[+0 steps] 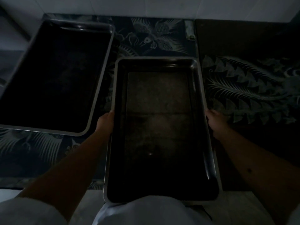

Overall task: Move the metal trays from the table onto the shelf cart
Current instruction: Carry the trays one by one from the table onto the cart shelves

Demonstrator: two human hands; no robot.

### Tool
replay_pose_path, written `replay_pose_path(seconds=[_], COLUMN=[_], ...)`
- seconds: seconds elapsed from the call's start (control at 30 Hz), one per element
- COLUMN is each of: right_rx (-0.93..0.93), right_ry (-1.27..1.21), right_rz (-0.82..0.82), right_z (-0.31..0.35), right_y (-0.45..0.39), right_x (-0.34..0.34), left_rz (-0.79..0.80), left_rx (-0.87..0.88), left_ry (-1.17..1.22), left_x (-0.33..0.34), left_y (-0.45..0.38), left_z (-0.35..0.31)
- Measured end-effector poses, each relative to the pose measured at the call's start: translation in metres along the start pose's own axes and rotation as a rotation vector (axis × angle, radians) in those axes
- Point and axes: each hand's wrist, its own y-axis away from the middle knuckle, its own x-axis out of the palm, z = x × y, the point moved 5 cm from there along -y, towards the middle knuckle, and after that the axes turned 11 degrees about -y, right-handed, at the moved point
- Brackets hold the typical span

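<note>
The scene is very dark. A deep rectangular metal tray [159,127] runs lengthwise away from me in the middle, its near end sticking out past the table's front edge toward my body. My left hand [105,121] grips its left rim and my right hand [214,118] grips its right rim, both about halfway along. A second, larger metal tray [53,75] lies at an angle on the table to the left, apart from both hands. No shelf cart is in view.
The table wears a dark cloth [250,93] patterned with pale fish and feathery shapes. A small pale object [189,30] lies at the back centre. A light wall [146,5] runs behind the table. Pale floor shows below the front edge.
</note>
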Motion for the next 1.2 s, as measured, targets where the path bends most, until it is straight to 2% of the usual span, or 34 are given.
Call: replay_pose_path(seconds=[0.17,0.3,0.5,0.73,0.83,1.0,1.1,1.2], right_rx=[0.032,-0.039,-0.081,-0.155,-0.165,-0.146,-0.198,-0.291], right_ry=[-0.150,-0.184,-0.184,-0.173,-0.126,0.112,0.251,0.394], right_rz=[0.119,0.244,0.378,0.388,0.415,0.563,0.726,0.899], right_z=[0.020,0.052,0.056,0.047,0.047,0.030,0.008,-0.015], right_y=[0.005,0.027,0.072,0.109,0.125,0.173,0.222,0.286], right_x=[-0.009,-0.032,-0.070,-0.068,-0.044,0.038,0.113,0.191], left_rz=[-0.093,-0.125,-0.232,-0.283,-0.313,-0.493,-0.685,-0.810], left_rx=[0.068,0.139,0.211,0.129,0.107,-0.002,-0.119,-0.227], left_ry=[0.030,0.051,-0.072,0.297,0.366,0.400,0.548,0.679], left_x=[-0.002,-0.004,0.005,-0.001,-0.012,-0.050,-0.069,-0.075], left_y=[0.029,0.076,0.169,0.249,0.272,0.316,0.364,0.420], left_z=[-0.017,-0.037,-0.003,0.047,0.074,0.160,0.235,0.311])
